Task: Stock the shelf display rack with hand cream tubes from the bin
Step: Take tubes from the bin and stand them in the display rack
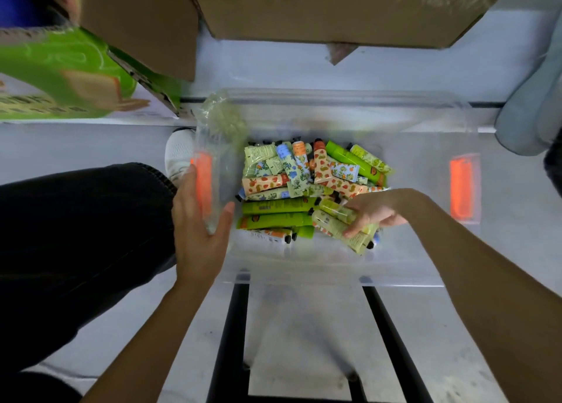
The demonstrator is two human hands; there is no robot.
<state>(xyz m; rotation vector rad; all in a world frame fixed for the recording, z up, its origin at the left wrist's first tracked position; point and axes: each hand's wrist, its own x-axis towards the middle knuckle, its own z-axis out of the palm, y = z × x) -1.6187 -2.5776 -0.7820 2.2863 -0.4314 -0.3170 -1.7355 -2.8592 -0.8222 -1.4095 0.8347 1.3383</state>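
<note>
Looking from the near edge outward, two bare forearms are seen reaching down over a black frame (240, 335) on which a clear bin (334, 268) appears to rest. The left hand (199, 229) is laid flat against the bin's left wall, fingers extended and not curled round anything, beside an orange latch (203, 183); it is judged to be placed there to steady the bin while the other hand digs. The right hand (369, 212) is lowered inside the bin at its near right, and its fingers are closed over a small bunch of pale green tubes (340, 224), probably gathered several at once to save trips. How many are held cannot be told.

Beyond the hands, the remaining tubes (307, 177) are heaped loosely across the bin floor, in green, peach and blue-flowered prints, lying at all angles, some overlapping. A crumpled clear bag (222, 119) is tucked into the far left corner. A second orange latch (460, 186) is seen on the right wall.

Left of the bin, a dark trouser leg (82, 220) and a white shoe (179, 153) are visible. Farther off, a green printed carton (57, 74) and brown cardboard boxes (334, 7) stand. No display rack is in view, so stocking is judged to be at the picking stage.
</note>
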